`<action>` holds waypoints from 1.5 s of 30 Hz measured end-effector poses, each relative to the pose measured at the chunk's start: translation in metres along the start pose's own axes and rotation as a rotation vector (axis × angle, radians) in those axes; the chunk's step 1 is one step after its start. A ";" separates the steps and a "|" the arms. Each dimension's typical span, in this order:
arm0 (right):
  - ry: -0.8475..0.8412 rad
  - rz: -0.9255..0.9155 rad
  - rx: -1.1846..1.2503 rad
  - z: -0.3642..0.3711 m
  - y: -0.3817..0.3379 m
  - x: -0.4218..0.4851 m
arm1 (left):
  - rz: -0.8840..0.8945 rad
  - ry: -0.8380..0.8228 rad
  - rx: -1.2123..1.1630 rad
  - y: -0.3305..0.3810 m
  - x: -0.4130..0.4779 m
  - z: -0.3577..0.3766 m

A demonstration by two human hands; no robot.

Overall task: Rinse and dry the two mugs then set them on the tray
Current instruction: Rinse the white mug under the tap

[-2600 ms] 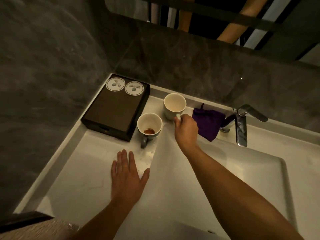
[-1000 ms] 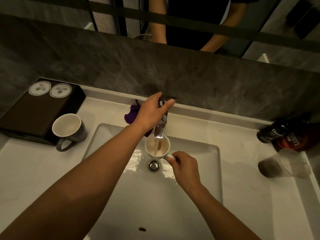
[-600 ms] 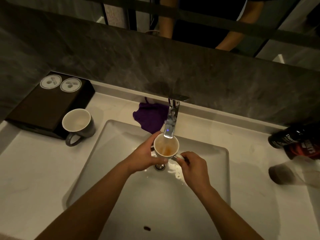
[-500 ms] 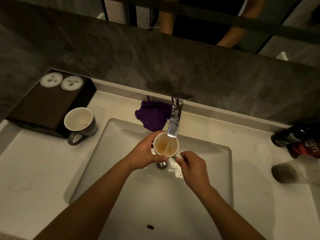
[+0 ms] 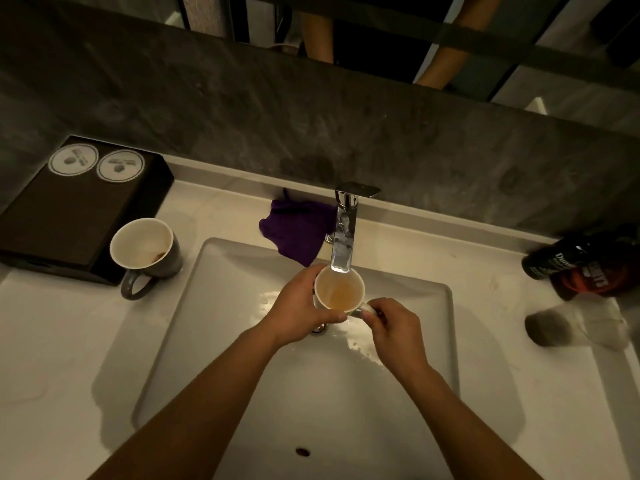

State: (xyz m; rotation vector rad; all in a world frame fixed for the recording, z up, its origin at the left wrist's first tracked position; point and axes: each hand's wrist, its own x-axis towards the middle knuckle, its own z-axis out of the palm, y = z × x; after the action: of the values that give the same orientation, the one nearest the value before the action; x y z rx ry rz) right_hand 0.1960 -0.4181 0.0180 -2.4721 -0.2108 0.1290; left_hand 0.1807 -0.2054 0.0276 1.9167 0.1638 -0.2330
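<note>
Dark grey stone backs a white countertop (image 5: 69, 341) with a rectangular sink (image 5: 242, 341) sunk into its middle. Over the sink's back half, a white mug (image 5: 340, 292) is held upright just under the spout of the chrome faucet (image 5: 343, 237). It holds pale amber water that reaches well up its wall. The left hand (image 5: 301, 315) curls its fingers round the mug's left side, with the thumb laid across the near wall. The right hand (image 5: 391, 327) pinches the handle, which points to the right, with its fingers bent tight. The drain (image 5: 318, 329) shows partly below the mug, and droplets glint on the basin floor beside it.

A grey mug (image 5: 145, 252) stands upright on the countertop's left part, just beside the front right corner of a dark tray (image 5: 69, 216), its handle toward the front edge. Its white inside shows a brown smear low on the wall. The tray sits in the countertop's back left corner and carries 2 round white discs (image 5: 73, 159) along its back edge. A purple cloth (image 5: 298, 230) lies crumpled at the sink's back rim, left of the faucet. A dark bottle (image 5: 581, 265) lies at the countertop's right edge, with a blurred pale object (image 5: 575, 329) just in front of it.
</note>
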 end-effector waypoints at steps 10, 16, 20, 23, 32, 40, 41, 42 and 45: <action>-0.044 -0.215 -0.086 -0.008 -0.002 0.020 | -0.026 -0.083 0.121 0.006 0.011 -0.004; 0.002 0.089 0.273 0.008 -0.012 0.019 | -0.314 0.049 -0.112 -0.007 0.003 0.012; -0.162 0.330 0.429 0.029 -0.012 0.001 | -0.445 0.131 -0.372 -0.012 -0.002 0.023; -0.179 0.537 0.822 0.038 -0.024 -0.005 | -0.512 0.118 -0.509 -0.012 0.001 0.031; -0.265 0.815 0.700 0.030 -0.040 0.023 | -0.261 0.101 -0.420 -0.020 -0.002 0.035; 0.126 0.301 0.290 0.042 -0.032 0.011 | -0.771 0.039 -0.698 0.006 0.018 0.031; 0.112 0.339 0.284 0.041 -0.032 0.015 | -0.765 0.043 -0.695 0.006 0.018 0.033; 0.081 0.399 0.296 0.038 -0.033 0.021 | -0.724 0.061 -0.661 0.003 0.019 0.035; -0.107 0.678 0.405 0.028 -0.036 0.039 | -0.474 0.072 -0.533 -0.002 0.010 0.037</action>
State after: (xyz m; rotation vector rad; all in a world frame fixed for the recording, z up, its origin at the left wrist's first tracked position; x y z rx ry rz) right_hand 0.2261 -0.3662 0.0160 -2.0365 0.5643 0.5332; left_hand 0.1870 -0.2397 0.0105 1.3349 0.6643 -0.3921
